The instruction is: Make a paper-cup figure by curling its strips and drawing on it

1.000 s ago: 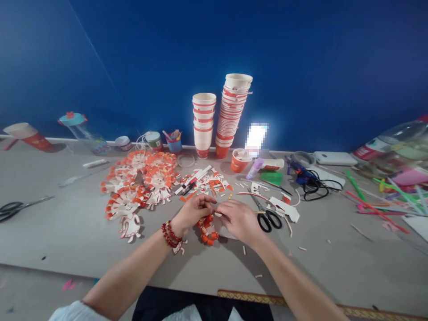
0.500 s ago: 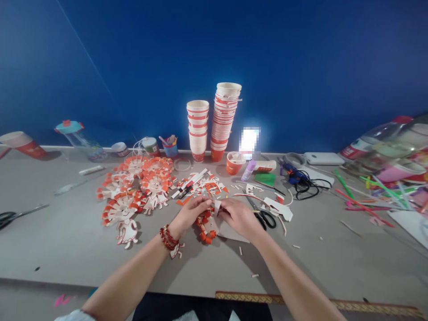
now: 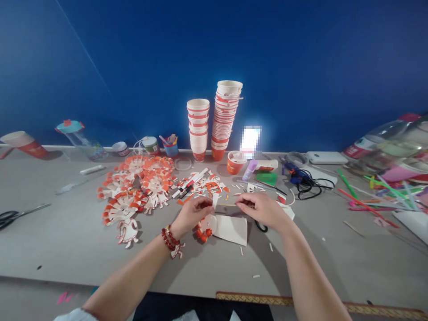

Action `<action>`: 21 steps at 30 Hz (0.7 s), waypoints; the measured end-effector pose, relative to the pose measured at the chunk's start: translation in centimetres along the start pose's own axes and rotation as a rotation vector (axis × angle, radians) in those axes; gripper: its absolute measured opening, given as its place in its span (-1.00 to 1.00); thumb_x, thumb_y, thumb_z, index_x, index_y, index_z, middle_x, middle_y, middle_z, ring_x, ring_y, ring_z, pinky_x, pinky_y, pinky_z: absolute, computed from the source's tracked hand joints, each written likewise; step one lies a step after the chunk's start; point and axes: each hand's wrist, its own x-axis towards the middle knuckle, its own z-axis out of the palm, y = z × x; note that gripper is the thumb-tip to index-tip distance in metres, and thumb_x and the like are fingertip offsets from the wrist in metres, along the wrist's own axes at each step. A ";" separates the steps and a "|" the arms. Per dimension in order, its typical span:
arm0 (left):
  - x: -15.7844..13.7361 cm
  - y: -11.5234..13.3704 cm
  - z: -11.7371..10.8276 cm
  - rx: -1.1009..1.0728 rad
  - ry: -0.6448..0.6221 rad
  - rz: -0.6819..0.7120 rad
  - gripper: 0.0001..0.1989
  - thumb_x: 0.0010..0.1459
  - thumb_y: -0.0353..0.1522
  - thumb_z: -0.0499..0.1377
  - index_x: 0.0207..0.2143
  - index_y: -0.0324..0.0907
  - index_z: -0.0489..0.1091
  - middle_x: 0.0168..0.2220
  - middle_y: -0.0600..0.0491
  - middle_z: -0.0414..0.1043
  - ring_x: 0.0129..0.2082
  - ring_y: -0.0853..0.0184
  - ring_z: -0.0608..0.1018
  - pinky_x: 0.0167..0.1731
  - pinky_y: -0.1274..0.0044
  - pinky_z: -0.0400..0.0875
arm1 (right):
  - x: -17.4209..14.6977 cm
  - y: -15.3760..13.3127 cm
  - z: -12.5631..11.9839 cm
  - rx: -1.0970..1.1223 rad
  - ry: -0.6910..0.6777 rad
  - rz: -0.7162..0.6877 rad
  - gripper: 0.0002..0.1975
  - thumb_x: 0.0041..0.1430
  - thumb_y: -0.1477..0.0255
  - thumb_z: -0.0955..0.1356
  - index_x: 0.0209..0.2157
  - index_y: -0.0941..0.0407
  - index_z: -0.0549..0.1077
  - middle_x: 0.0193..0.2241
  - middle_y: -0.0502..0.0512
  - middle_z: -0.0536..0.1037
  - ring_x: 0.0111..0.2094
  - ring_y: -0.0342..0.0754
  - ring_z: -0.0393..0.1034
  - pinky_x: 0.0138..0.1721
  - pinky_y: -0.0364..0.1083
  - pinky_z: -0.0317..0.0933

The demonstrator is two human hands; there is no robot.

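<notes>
"Right hand (image 3: 265, 210) sits farther from the left hand (image 3: 192, 216) than in the earlier frame, and more of the white sheet (image 3: 232, 231) lies uncovered"

"What is nearest to us?"

"A patterned band (image 3: 254, 298) at the front edge of the table (image 3: 67, 249), then loose white slivers (image 3: 241, 251). Past those, a small paper body (image 3: 177, 251) lies beside the bracelets (image 3: 169, 236) on the left wrist"

"And the thing being worked on?"

"Just beyond: a frilled paper piece (image 3: 203, 235) with orange curls, under the left hand at the sheet's left end. Left thumb and fingers pinch its top, where a white strip (image 3: 216, 199) stands up straight. Right fingertips close on a thin stick (image 3: 227, 205) that reaches across toward that strip"

"How far along is it?"

"Well on, I judge: the curls that show look finished, while that strip seems uncurled. The hand hides part of the rim, so I can't count what is left, nor tell whether the body joins it"

"Any others done?"

"Seemingly, yes: frilled figures (image 3: 123, 214) lie piled on the left, beside a heap of offcuts (image 3: 212, 185). Scissors (image 3: 262, 229) show partly under the right hand. Farther back stand a shorter cup stack (image 3: 198, 129) and a taller cup stack (image 3: 223, 120), then the blue wall (image 3: 133, 53)"
</notes>
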 end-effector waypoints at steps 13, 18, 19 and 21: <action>-0.2 -0.5 0.6 0.026 -0.019 0.117 -0.78 0.08 -0.35 0.25 -0.18 -0.18 0.46 -0.17 -0.05 0.51 -0.14 0.22 0.53 -0.08 0.42 0.42 | 1.0 -3.2 5.7 0.032 0.203 -0.023 -0.87 0.17 0.32 0.34 -0.40 0.06 0.47 -0.50 -0.03 0.55 -0.51 -0.12 0.35 -0.47 -0.19 0.08; -0.2 -0.2 0.6 -0.085 -0.066 0.092 -0.69 0.06 -0.36 0.28 -0.10 -0.19 0.43 -0.09 -0.07 0.49 -0.07 0.22 0.52 -0.03 0.41 0.42 | 1.0 -2.9 5.5 0.058 0.174 -0.001 -0.85 0.17 0.38 0.31 -0.47 0.07 0.41 -0.52 -0.03 0.52 -0.49 -0.12 0.35 -0.46 -0.19 0.07; -0.2 -0.1 0.6 -0.080 -0.067 0.092 -0.68 0.05 -0.36 0.28 -0.10 -0.19 0.43 -0.09 -0.07 0.49 -0.07 0.22 0.52 -0.05 0.42 0.42 | 1.0 -2.9 5.4 0.061 0.171 0.001 -0.84 0.18 0.38 0.31 -0.48 0.08 0.40 -0.53 -0.04 0.51 -0.50 -0.12 0.34 -0.46 -0.20 0.06; -0.3 0.0 0.6 -0.022 -0.057 0.095 -0.71 0.05 -0.35 0.28 -0.14 -0.19 0.44 -0.11 -0.07 0.49 -0.10 0.21 0.52 -0.11 0.44 0.44 | 1.0 -3.0 5.4 0.069 0.166 -0.006 -0.84 0.18 0.38 0.30 -0.48 0.08 0.39 -0.55 -0.05 0.48 -0.51 -0.14 0.31 -0.48 -0.20 0.04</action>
